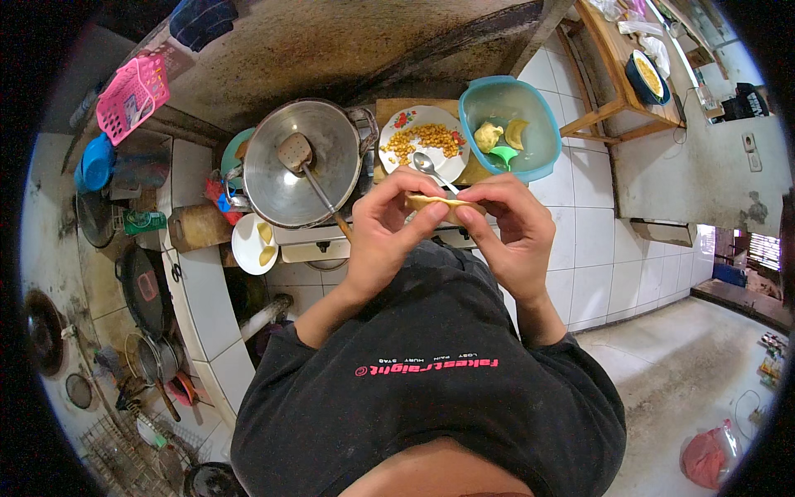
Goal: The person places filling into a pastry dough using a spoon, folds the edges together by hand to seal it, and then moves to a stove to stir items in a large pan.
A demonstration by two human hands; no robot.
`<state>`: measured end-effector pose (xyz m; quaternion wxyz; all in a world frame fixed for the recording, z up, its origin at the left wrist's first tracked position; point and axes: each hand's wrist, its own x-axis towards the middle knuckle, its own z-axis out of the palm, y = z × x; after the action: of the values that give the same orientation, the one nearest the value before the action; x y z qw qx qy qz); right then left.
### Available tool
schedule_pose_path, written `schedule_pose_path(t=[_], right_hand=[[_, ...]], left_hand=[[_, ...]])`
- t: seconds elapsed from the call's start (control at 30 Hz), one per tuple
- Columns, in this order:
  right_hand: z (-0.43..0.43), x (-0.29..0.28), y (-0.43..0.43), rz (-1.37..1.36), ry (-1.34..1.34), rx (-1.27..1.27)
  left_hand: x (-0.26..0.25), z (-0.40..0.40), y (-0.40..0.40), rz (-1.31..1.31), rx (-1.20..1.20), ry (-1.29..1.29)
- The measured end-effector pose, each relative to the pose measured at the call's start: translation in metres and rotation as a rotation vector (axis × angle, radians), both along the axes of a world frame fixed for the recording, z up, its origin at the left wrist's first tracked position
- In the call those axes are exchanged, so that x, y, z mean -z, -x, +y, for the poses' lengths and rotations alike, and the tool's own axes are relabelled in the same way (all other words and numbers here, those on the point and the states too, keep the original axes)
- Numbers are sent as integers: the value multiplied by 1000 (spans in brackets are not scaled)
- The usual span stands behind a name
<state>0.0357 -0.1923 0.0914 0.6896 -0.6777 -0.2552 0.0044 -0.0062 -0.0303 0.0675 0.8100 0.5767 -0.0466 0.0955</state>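
Between my two hands is a folded piece of pale yellow dough [475,214], its edge pinched in the fingertips. My left hand [390,227] grips its left end, with thumb and forefinger meeting at the seam. The other end is in the fingers of my right hand [517,227]. Just beyond them, a metal spoon [425,163] rests on a floral plate [397,118] that holds yellow corn kernels [435,138]. To the right, a blue plastic basin [546,133] contains a dough lump [487,136], a curved dough piece [515,133] and a green plastic tool [504,154].
A large metal pan [335,143] with a slotted spatula [295,151] in it stands on a stove [310,250]. Left of my hands, a small white plate [245,248] bears folded dough pieces [267,255]. A wooden board [199,227] lies on the tiled counter [208,298].
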Motion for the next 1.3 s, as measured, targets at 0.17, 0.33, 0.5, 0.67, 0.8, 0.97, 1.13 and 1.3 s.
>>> schedule_pose_path(t=[0.17,0.33,0.5,0.67,0.8,0.97,1.13,1.3], right_hand=[[-1,2,-1,20,24,-4],[0,0,-1,67,33,-10],[-2,1,-1,67,56,-24],[0,3,-2,78,45,-32],[0,4,-3,107,27,-34],[2,2,-2,120,-6,-21],[0,3,-3,67,7,-14],[0,0,-3,-17,31,-50]], left_hand=[[-4,-3,1,26,6,-48],[-2,-4,-1,11,-44,-137],[-1,-4,-1,-11,-60,-159],[-4,-5,-2,29,-42,-133],[-3,-5,-3,26,-37,-104],[-2,-4,-3,2,-35,-121],[-4,-5,-4,-75,-96,-241],[-5,-6,-2,-82,-135,-223]])
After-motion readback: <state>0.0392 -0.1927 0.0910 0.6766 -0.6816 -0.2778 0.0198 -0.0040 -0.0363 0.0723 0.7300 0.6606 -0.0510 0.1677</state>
